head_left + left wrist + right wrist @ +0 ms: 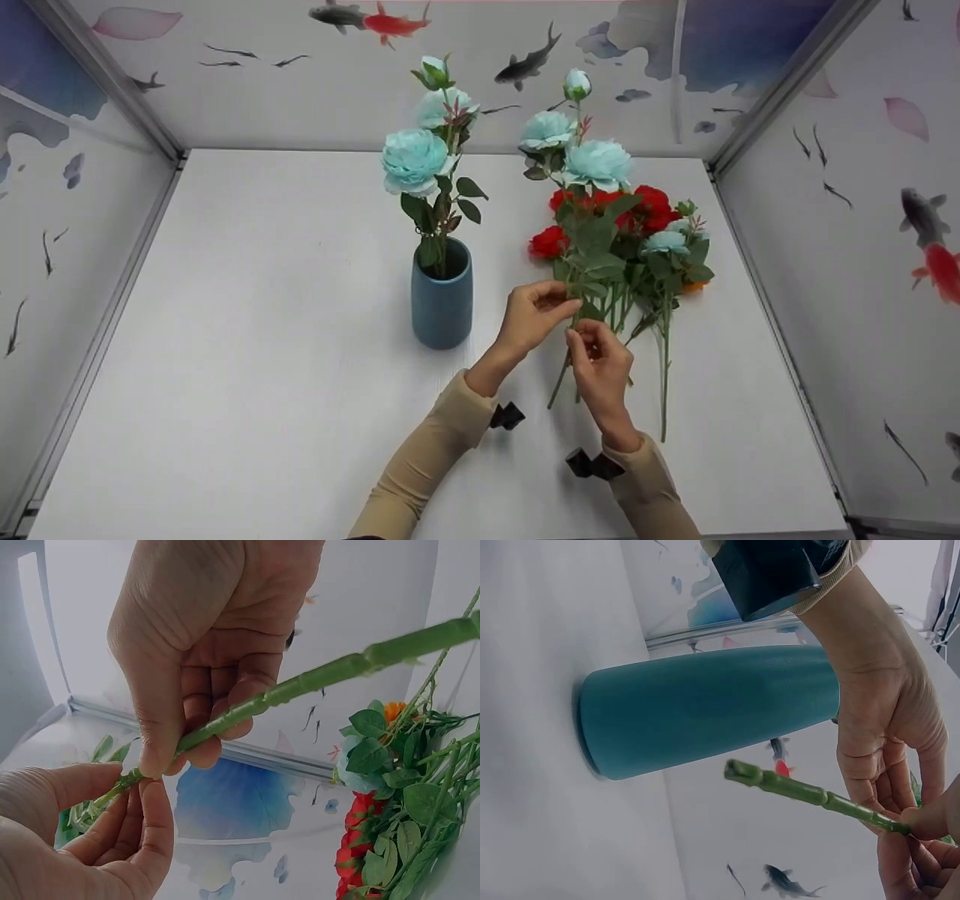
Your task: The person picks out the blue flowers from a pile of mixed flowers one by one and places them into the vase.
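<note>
Hands, left and right, both pinching green stem; blue vase nearby, holding pale-blue flowers.

White table within painted wall panels
The back panel carries a red fish, a pink petal and a blue wash; the right panel shows another red fish; a grey metal rail runs between the two.

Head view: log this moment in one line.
left hand: pinches stem; right hand: pinches same stem; vase: upright, holding blue flowers; red flowers: on table
</note>
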`<state>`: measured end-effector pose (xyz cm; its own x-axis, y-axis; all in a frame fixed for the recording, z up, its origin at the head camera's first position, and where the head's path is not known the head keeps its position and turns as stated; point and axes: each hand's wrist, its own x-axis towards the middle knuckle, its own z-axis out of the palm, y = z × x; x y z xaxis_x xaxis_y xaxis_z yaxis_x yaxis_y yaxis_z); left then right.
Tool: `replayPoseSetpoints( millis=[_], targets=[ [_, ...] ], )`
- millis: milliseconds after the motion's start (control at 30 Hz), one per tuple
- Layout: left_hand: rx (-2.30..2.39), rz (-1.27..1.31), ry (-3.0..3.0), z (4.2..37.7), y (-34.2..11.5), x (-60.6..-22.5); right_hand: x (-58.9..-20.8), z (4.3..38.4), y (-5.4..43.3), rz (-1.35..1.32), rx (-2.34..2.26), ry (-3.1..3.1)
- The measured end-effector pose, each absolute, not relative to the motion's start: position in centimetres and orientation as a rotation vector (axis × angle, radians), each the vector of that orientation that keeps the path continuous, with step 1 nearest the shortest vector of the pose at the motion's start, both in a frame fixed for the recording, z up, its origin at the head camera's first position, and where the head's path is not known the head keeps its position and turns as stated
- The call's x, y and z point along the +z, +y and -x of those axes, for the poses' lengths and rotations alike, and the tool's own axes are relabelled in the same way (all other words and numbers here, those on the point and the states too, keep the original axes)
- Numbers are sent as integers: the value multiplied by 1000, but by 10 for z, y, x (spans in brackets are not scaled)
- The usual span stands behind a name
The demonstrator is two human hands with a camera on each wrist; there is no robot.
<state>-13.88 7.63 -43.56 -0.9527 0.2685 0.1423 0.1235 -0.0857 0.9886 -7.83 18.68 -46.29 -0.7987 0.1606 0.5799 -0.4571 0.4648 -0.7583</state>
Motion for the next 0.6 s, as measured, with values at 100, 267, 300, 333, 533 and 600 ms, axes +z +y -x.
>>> replayPoseSetpoints(
  millis=[100, 267, 300, 333, 533, 600],
  targets=[
    [2208, -457, 2070, 134, 73, -425, -463, 78, 186, -251, 1366, -2115],
    [2218, -482, 2099, 133, 73, -424, -463, 77, 186, -247, 1397, -2110],
    [2220, -485, 2097, 133, 73, -424, -463, 77, 186, -249, 1399, -2106],
    [2222, -489, 2100, 133, 73, -425, -464, 78, 186, -255, 1396, -2102],
    [2223, -519, 2134, 142, 80, -450, -489, 85, 196, -248, 1378, -2094],
    [2227, -531, 2151, 145, 82, -457, -494, 86, 199, -233, 1382, -2100]
  ],
)
